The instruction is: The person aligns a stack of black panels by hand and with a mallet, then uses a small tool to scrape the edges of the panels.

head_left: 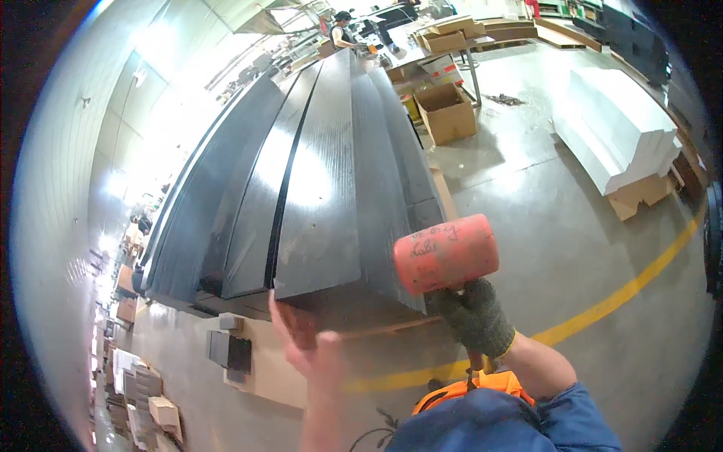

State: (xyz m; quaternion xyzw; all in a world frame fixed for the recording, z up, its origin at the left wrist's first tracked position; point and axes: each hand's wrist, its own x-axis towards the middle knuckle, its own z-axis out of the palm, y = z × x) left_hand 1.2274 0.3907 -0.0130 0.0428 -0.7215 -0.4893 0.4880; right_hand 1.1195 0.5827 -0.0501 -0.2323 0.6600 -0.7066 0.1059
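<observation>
My right hand, in a dark knit glove, is closed around a mallet with a thick red, scuffed cylindrical head. The mallet head is beside the near right corner of a long black wood-grained board. My bare left hand, slightly blurred, is at that board's near left corner. Its index finger points up along the corner and its thumb stands apart. Whether the fingertip touches the board I cannot tell. Another long black board lies alongside, with a narrow dark gap between the two.
More dark boards are stacked to the left. Below them are a small dark block and a cardboard sheet. An open carton and a pale wrapped stack stand on the right. Another person is at the far end.
</observation>
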